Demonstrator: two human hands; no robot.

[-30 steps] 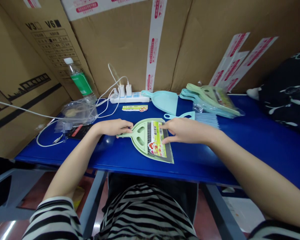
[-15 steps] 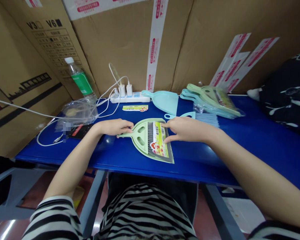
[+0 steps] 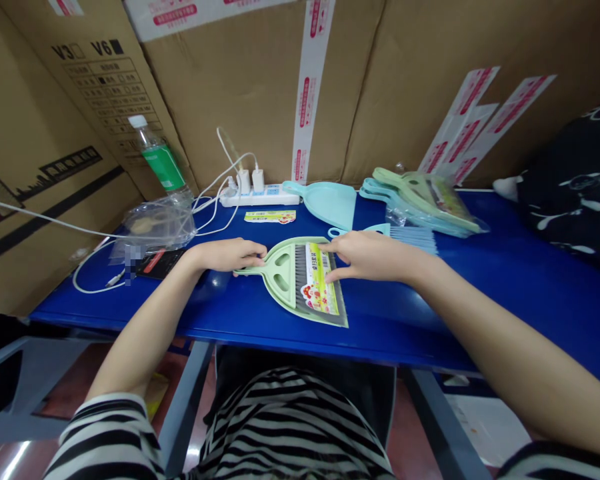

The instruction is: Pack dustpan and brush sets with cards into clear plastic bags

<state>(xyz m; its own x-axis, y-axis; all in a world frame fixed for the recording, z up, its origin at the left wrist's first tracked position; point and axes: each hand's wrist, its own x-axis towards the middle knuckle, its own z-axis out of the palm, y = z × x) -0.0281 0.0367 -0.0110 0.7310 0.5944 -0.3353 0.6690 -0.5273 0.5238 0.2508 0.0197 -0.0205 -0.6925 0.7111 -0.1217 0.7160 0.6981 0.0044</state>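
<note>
A pale green dustpan (image 3: pixel 345 321) lies on the blue table, with a matching green brush (image 3: pixel 281 271) nested in it and its grey bristles pointing right. Closed around the handle end at the left is my left hand (image 3: pixel 230 255). Across the bristles lies a yellow and white printed label card (image 3: pixel 314 283). My right hand (image 3: pixel 363 257) rests at the card's right side, thumb and forefinger apart and touching it; its other fingers are partly hidden. Just behind it lie a light blue brush (image 3: pixel 413 238) and a light blue dustpan (image 3: pixel 333 202).
Wrapped green and blue dustpan sets (image 3: pixel 425 200) are stacked at the back right, near a dark patterned bag (image 3: pixel 575 187). A power strip (image 3: pixel 273 195) with white cables, another label card (image 3: pixel 270 217), a clear plastic bag (image 3: pixel 153 223) and a bottle (image 3: pixel 163 163) stand at the back left.
My right thumb and forefinger have shifted slightly left over the label card. My left hand, the dustpan and the brush stay in the same place.
</note>
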